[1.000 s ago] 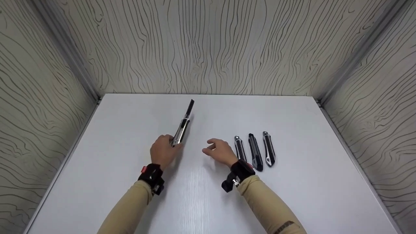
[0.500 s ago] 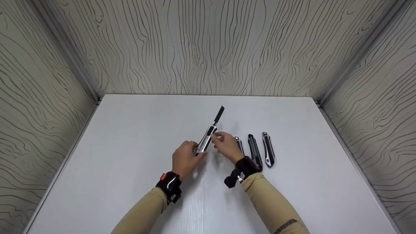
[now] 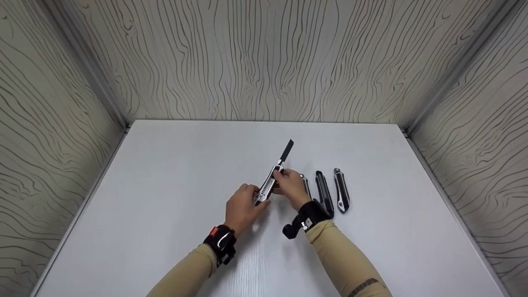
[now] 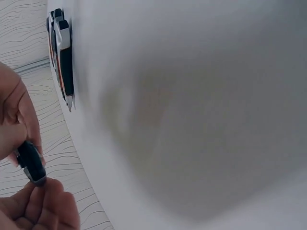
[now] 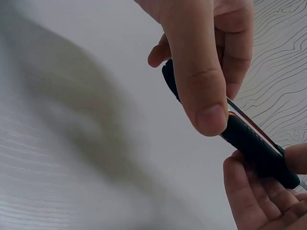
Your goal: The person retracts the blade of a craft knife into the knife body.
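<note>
A utility knife (image 3: 269,183) with a silver-and-black body and its dark blade extended slants up and to the right above the table. Its rear end is pinched by my left hand (image 3: 242,206), thumb on one side and fingers on the other. My right hand (image 3: 291,185) grips the front half, the thumb laid over the body near the slider. From the right wrist, the right thumb (image 5: 206,96) crosses the dark handle (image 5: 254,143), while the left fingers (image 5: 259,196) support its far end. The left wrist view catches only the handle's dark end (image 4: 32,165) between both hands.
Three more utility knives lie side by side on the white table at the right: one partly behind my right hand (image 3: 305,185), a darker one in the middle (image 3: 324,189) and the rightmost (image 3: 341,189). Wood-patterned walls (image 3: 255,62) enclose the table.
My left hand has carried the utility knife to the right. My right hand, earlier apart with loose fingers, has come up to the knife and now grips its front half.
</note>
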`<state>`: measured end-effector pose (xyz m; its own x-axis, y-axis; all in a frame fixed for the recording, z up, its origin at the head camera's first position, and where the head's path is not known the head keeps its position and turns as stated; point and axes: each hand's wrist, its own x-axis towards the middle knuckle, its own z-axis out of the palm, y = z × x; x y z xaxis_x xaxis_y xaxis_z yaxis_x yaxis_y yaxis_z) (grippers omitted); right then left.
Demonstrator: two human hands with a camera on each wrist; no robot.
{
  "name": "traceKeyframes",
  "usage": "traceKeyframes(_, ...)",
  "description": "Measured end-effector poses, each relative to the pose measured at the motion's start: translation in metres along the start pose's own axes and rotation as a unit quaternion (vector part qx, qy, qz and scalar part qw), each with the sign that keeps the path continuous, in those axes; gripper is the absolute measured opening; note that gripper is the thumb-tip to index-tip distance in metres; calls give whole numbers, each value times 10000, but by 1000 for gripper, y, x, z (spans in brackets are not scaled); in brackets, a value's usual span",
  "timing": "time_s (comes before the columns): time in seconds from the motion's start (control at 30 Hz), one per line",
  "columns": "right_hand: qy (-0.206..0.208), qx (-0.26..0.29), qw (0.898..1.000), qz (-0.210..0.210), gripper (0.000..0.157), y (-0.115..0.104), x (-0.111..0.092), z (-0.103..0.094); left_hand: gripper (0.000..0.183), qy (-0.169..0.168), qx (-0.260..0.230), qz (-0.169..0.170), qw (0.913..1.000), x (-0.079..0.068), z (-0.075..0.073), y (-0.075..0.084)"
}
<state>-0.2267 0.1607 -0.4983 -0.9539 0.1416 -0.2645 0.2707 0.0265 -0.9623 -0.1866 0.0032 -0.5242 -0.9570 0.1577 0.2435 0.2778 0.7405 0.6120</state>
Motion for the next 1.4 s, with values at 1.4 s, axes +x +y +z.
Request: traceKeyframes(1.4,-608,-430,9971,151,46,-2,-1,-13,27,-2021,-3501,-784,9113,-12,19,10)
